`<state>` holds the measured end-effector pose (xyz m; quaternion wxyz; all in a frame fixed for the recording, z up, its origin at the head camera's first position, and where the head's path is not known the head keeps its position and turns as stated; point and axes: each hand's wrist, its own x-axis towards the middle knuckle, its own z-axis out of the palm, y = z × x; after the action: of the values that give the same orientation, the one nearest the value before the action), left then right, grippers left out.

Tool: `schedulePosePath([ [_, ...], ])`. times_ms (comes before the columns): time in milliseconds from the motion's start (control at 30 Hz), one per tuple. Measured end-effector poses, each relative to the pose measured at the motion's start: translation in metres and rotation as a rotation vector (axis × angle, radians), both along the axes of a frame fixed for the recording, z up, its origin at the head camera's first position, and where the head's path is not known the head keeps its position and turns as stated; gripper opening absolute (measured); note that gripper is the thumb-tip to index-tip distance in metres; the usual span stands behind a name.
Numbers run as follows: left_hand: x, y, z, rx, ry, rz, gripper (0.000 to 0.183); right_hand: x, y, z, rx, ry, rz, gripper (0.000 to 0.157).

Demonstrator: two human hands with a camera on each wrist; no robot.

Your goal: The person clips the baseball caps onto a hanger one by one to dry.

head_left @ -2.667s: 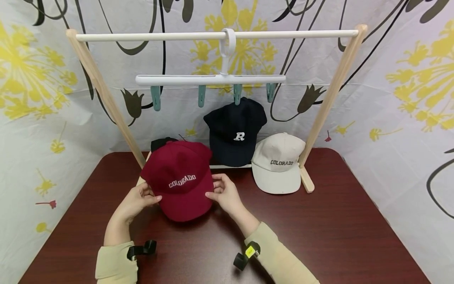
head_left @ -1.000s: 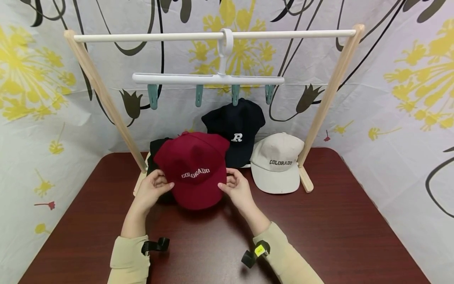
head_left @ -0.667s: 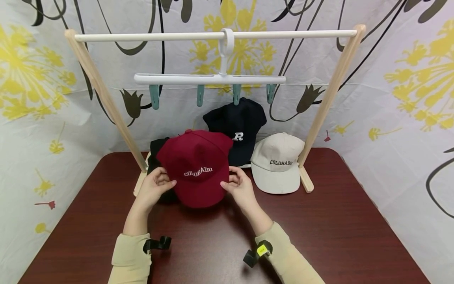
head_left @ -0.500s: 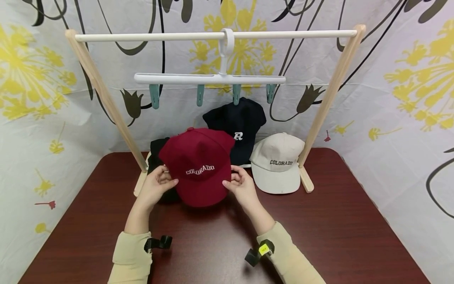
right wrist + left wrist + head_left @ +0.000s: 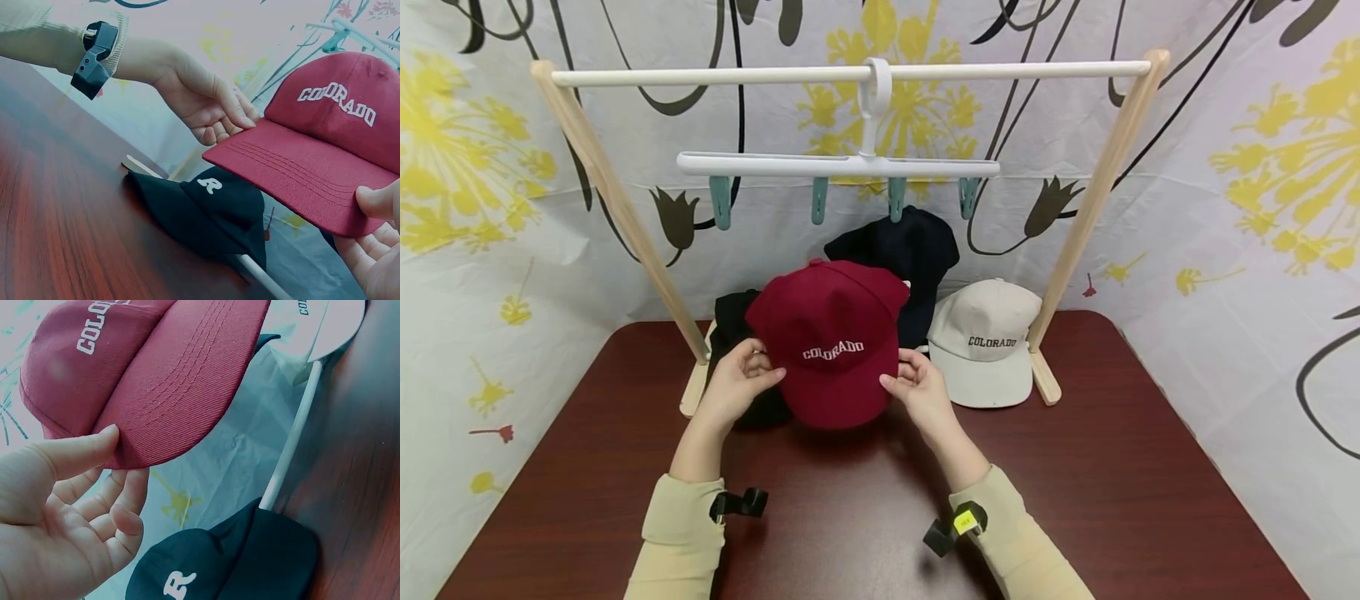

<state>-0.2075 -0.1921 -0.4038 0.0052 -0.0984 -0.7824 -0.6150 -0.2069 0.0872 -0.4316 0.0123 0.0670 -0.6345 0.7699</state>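
Observation:
A dark red baseball cap point(image 5: 833, 321) lettered COLORADO is held off the table, brim toward me. My left hand point(image 5: 737, 385) pinches one side of its brim, thumb on top and fingers beneath, as the left wrist view also shows. At the brim's other side my right hand point(image 5: 927, 396) grips the same way, seen too in the right wrist view point(image 5: 378, 244). Behind the red cap, a black cap point(image 5: 730, 321) is partly hidden at left; the wrist views show a white R on it. A navy cap point(image 5: 925, 250) stands behind at right, its emblem mostly covered.
A white clip hanger point(image 5: 838, 165) with several green clips point(image 5: 818, 200) hangs from the rod point(image 5: 1000, 71) of a wooden rack. To the right, an off-white COLORADO cap point(image 5: 985, 333) leans by the rack's leg point(image 5: 1093, 200). The dark red-brown table point(image 5: 842, 533) lies below.
Both hands have carried the red cap rightward and upward, from in front of the left black cap to partly over the navy one. The grip on the brim stays the same.

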Motion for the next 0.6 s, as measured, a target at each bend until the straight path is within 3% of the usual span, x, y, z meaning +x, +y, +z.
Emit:
schedulePosePath([
  [600, -0.01, 0.007, 0.008, -0.081, -0.008, -0.008, 0.034, -0.001, 0.001, 0.012, -0.009, 0.055, -0.02, 0.033],
])
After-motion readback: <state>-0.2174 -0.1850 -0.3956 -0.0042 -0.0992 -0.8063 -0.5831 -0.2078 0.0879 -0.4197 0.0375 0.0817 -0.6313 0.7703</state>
